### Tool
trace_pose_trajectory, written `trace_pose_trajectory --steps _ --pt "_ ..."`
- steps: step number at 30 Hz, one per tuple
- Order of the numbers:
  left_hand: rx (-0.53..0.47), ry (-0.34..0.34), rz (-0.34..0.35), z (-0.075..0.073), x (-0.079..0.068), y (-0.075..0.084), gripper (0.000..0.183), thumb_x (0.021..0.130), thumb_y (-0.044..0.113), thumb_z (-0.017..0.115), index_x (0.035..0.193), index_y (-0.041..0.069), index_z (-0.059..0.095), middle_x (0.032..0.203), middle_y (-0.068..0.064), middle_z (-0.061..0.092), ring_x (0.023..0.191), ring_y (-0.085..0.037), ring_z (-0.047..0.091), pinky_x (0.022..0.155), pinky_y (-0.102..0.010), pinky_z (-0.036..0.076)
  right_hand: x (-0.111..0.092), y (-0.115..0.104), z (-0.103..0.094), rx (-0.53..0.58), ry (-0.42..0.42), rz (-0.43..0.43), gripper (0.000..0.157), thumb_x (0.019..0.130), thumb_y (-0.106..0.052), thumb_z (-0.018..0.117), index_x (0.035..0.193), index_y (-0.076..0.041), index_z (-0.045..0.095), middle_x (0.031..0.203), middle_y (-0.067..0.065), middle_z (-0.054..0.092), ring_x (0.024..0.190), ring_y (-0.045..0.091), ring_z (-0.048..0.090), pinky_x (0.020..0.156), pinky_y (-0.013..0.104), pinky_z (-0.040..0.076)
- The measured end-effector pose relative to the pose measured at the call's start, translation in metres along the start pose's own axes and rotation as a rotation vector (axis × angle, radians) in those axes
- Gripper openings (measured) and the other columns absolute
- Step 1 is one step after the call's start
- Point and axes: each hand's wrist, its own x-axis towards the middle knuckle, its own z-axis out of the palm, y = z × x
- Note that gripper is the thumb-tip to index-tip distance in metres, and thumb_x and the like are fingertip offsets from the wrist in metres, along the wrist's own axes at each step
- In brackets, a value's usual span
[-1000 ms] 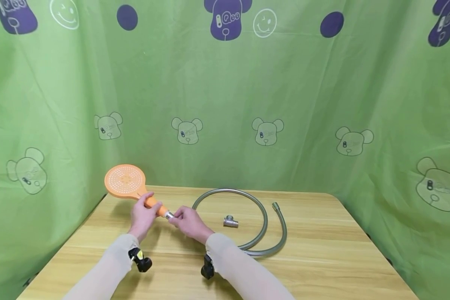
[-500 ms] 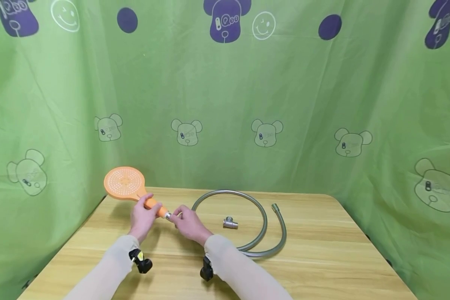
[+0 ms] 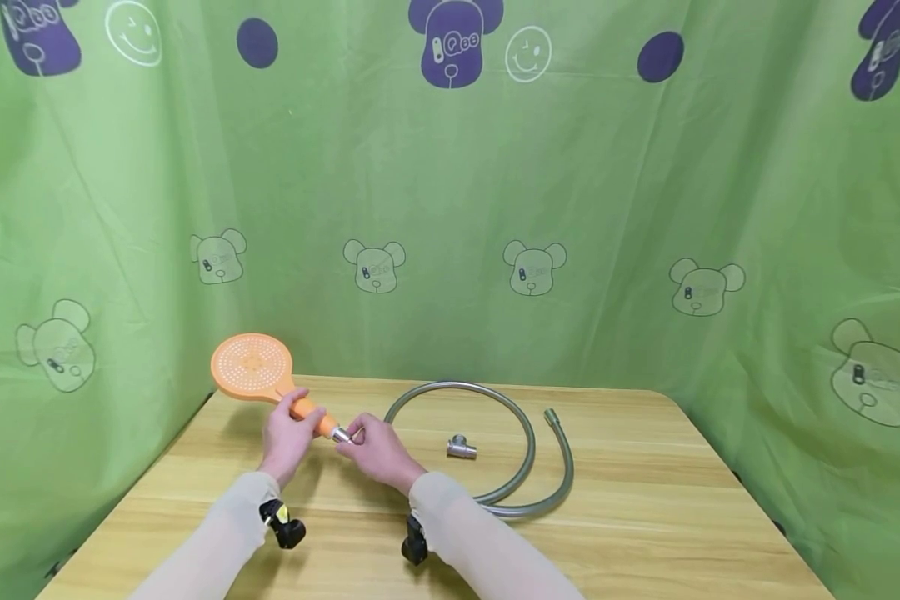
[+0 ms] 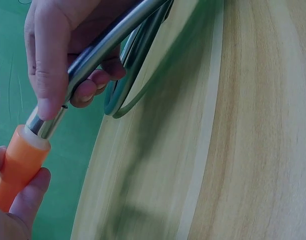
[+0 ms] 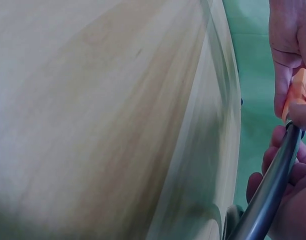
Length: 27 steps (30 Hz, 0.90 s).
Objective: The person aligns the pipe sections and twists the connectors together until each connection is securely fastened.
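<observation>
An orange shower head [image 3: 251, 367] is raised above the left side of the table, its round perforated face showing. My left hand [image 3: 287, 437] grips its handle. At the handle's lower end, my right hand [image 3: 382, 454] pinches the metal connector [image 3: 341, 434] of a grey shower hose [image 3: 567, 467]. In the left wrist view the connector meets the white ring in the orange handle [image 4: 24, 165], and the hose [image 4: 110, 50] runs back through the right hand. Whether the thread has caught cannot be seen. The hose's other end lies free on the table.
A small chrome T-shaped fitting [image 3: 461, 447] lies inside the hose's loop on the wooden table [image 3: 667, 500]. Green printed curtains [image 3: 450, 192] hang behind and on both sides.
My right fingers shift slightly around the connector, covering more of it half a second ago and showing more of it now. The left hand and shower head stay nearly still.
</observation>
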Motion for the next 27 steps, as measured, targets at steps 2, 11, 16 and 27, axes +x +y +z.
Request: trace_pose_trajectory --steps 2,11,16,27 --pt "0.008 0.002 0.004 0.0001 0.0000 -0.0003 0.056 0.093 0.012 0.069 0.145 0.007 0.049 0.126 -0.026 0.057 0.098 -0.028 0.065 0.072 -0.020 0.059 0.0003 0.0003 0.0002 -0.013 0.004 -0.010 0.019 0.093 -0.027 0.072 0.098 -0.011 0.064 0.075 -0.003 0.060 0.059 0.007 0.049 0.050 0.022 0.043" --pt "-0.005 -0.019 -0.004 -0.0004 -0.0017 0.0023 0.056 0.095 0.012 0.067 0.147 0.006 0.046 0.129 -0.026 0.055 0.102 -0.030 0.065 0.074 -0.018 0.059 0.0015 0.0015 0.0004 -0.029 -0.023 -0.045 0.035 0.103 -0.033 0.056 0.094 -0.006 0.076 0.059 -0.008 0.051 0.049 0.006 0.039 0.044 0.021 0.031" --pt "0.021 -0.004 0.008 0.0003 -0.0007 0.0023 0.056 0.094 0.013 0.069 0.146 0.007 0.048 0.125 -0.026 0.057 0.097 -0.027 0.066 0.072 -0.019 0.059 0.0009 0.0008 -0.0003 -0.024 -0.023 -0.032 0.039 0.095 -0.036 0.069 0.118 -0.005 0.069 0.071 -0.004 0.058 0.056 0.006 0.047 0.048 0.021 0.039" --pt "0.008 -0.005 0.004 -0.0006 -0.0017 0.0023 0.056 0.094 0.013 0.068 0.146 0.007 0.048 0.126 -0.026 0.057 0.100 -0.028 0.066 0.073 -0.018 0.059 -0.0003 -0.0018 -0.0014 -0.003 -0.011 -0.032 0.020 0.098 -0.027 0.065 0.095 -0.008 0.069 0.072 -0.006 0.059 0.058 0.007 0.048 0.050 0.021 0.040"
